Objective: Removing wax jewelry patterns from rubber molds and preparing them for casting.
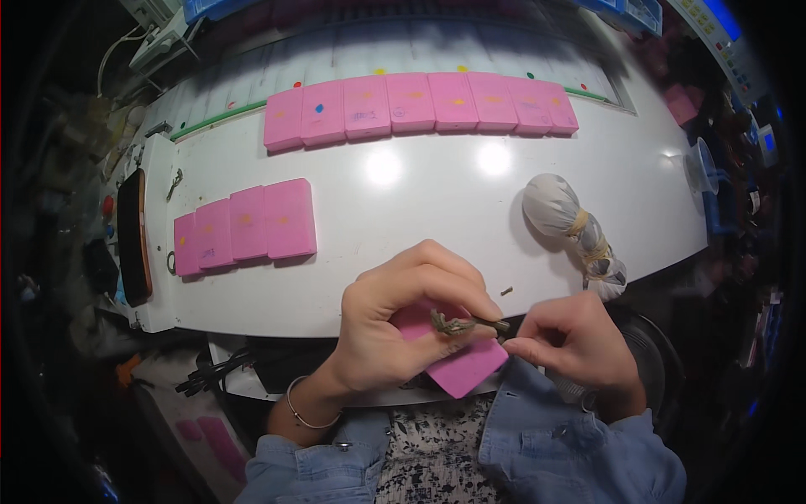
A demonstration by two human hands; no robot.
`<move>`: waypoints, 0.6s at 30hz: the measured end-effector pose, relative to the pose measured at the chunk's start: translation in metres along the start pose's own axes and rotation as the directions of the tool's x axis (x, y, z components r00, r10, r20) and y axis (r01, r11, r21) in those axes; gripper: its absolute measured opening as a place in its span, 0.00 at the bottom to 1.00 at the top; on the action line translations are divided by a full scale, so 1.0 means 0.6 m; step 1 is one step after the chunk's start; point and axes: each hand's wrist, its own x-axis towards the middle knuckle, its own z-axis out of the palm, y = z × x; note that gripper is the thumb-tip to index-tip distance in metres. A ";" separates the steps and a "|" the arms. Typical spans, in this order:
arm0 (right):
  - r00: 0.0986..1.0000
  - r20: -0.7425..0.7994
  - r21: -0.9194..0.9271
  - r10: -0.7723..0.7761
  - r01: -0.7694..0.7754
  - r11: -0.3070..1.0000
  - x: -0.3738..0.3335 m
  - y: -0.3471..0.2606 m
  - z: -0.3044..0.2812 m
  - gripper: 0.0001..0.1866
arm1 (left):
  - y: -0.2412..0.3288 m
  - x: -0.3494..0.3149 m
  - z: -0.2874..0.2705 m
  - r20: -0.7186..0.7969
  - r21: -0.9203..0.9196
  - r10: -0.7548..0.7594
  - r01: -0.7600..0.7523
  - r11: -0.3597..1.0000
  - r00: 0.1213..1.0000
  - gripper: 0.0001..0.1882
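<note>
Just off the table's near edge, my left hand (403, 315) is closed around a pink block (466, 370). Between its thumb and fingers is also a small grey-green piece (451, 324) with a crumpled end and a dark stem pointing right. My right hand (578, 343) is beside the stem's tip, its thumb and fingers curled together. Whatever those fingers hold, if anything, is hidden. A tiny brown bit (506, 291) lies on the white table (403, 210) beyond my hands.
Several pink blocks (411, 105) stand in a row at the back, with a shorter row of pink blocks (243, 225) at left. A white cloth pouch (554, 206) tied with bands lies at right. A phone-like dark slab (132, 238) leans at the left edge.
</note>
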 end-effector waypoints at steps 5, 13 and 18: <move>0.961 -0.173 -0.187 -0.218 0.185 0.965 -0.005 -0.012 0.007 0.04 | 0.000 -0.002 0.003 0.009 -0.012 -0.020 0.020 1.000 1.000 0.12; 0.885 -0.312 0.044 -0.346 0.377 0.925 0.012 -0.037 0.029 0.07 | 0.011 0.002 0.011 -0.057 0.266 0.033 -0.016 0.964 0.998 0.10; 0.956 -0.260 0.484 -0.137 0.252 0.838 0.023 -0.023 0.041 0.06 | 0.025 -0.002 0.015 -0.140 0.475 0.027 0.043 0.879 0.990 0.11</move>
